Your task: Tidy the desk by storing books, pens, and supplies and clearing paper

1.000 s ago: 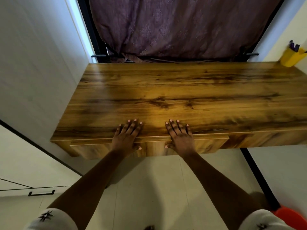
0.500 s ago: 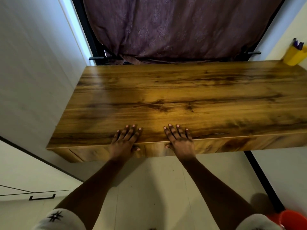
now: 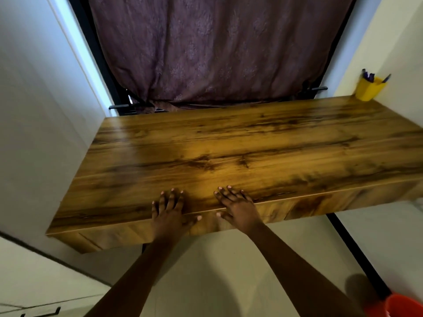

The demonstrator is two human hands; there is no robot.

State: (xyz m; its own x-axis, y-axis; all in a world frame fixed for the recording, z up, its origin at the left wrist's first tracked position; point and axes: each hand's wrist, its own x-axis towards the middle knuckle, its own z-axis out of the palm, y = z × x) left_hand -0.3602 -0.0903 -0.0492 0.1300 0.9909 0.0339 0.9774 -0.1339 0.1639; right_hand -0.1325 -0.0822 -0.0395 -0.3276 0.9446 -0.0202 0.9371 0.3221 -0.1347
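Note:
A wooden desk [image 3: 251, 143] with dark grain fills the middle of the head view. My left hand [image 3: 170, 210] lies flat on its front edge, fingers straight on the top and thumb against the drawer front [image 3: 206, 223]. My right hand [image 3: 238, 205] lies the same way just to the right, fingers spread on the top. Neither hand holds anything. The drawer front sits flush under the edge. A yellow pen holder [image 3: 369, 89] with several dark pens stands at the desk's far right corner.
A purple curtain [image 3: 217, 46] hangs behind the desk. White walls close in on the left and right. A white cabinet with a black handle [image 3: 41, 313] is at the lower left. A red bucket [image 3: 404, 306] stands on the floor at the lower right.
The drawer that stuck out slightly under the desk edge a second ago now sits flush. Both hands have stayed flat on the front edge. The view has shifted back and left.

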